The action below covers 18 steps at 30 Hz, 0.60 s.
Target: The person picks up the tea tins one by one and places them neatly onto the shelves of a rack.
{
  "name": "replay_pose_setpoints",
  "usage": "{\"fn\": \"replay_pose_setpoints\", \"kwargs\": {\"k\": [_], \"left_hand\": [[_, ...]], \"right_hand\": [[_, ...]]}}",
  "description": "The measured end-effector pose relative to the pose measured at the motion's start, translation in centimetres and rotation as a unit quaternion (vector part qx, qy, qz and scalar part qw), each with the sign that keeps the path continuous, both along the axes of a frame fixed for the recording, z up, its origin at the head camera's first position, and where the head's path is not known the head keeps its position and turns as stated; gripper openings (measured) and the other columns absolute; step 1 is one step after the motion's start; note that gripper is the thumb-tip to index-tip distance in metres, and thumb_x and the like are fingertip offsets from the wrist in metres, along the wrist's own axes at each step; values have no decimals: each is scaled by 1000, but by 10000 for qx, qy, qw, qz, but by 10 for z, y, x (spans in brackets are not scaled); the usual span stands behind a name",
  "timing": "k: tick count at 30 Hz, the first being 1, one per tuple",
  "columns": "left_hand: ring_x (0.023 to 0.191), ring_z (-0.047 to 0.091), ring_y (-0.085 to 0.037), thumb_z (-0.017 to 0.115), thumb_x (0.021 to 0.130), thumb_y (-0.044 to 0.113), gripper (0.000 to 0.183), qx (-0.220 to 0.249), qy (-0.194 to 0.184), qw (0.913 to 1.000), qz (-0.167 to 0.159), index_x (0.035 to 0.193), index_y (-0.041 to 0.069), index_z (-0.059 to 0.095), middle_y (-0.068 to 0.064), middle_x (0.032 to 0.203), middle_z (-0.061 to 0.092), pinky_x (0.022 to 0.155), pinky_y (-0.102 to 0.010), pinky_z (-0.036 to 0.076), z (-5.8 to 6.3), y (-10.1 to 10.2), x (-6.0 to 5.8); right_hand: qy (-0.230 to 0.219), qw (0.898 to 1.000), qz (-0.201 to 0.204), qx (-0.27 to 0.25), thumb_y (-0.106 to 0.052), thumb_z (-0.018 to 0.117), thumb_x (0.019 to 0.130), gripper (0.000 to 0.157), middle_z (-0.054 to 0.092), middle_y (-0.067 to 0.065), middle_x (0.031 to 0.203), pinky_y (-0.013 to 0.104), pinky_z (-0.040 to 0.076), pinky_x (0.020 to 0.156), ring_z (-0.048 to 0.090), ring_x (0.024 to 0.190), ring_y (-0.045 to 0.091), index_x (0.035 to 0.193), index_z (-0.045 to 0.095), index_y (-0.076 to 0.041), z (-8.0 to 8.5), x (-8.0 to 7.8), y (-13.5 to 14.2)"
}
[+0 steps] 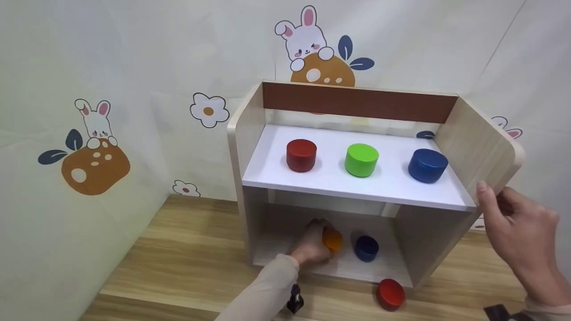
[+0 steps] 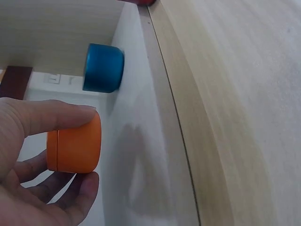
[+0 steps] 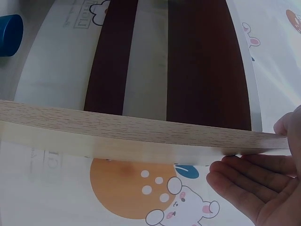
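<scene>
My left hand (image 1: 316, 244) reaches into the lower level of a small wooden shelf unit (image 1: 357, 196). Between thumb and fingers it holds a small orange round tin (image 2: 77, 146), close over the lower board. A dark blue tin (image 1: 366, 248) stands on that board just right of it. At the unit's right side panel (image 1: 484, 142), my right hand (image 1: 524, 232) grips the edge; the right wrist view has its thumb on one face and the fingers along the other.
On the upper white board stand a red tin (image 1: 301, 156), a green tin (image 1: 362, 160) and a blue tin (image 1: 427, 166). Another red tin (image 1: 391, 294) is on the wooden table (image 1: 178, 249) before the unit's front edge. Rabbit-patterned wall covering (image 1: 187, 53) hangs behind and at left.
</scene>
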<state>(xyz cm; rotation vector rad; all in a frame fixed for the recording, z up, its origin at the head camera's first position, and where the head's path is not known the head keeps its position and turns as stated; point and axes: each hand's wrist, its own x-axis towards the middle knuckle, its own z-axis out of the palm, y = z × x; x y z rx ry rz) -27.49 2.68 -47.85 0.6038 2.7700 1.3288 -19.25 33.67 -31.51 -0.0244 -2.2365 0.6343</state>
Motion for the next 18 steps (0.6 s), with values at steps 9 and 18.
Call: {"fn": "replay_pose_setpoints", "kwargs": {"k": [9,18], "left_hand": [[102,57,-27,81,61,-7,60,-95,-185,9998,75,115,5,58,-6,106,56,99,-43,48,-9,5,-4],[99,57,-24,82,63,-1,57,-274,-26,9996,83,115,4,58,-5,104,56,97,-39,49,-13,7,-6]], "right_hand": [[7,10000,16,20,-22,60,100,39,67,37,98,-4,26,63,67,85,56,107,70,15,0,-1,0],[154,9999,35,61,-21,61,99,37,68,36,93,-3,27,61,73,79,41,103,71,15,-1,-1,2]]}}
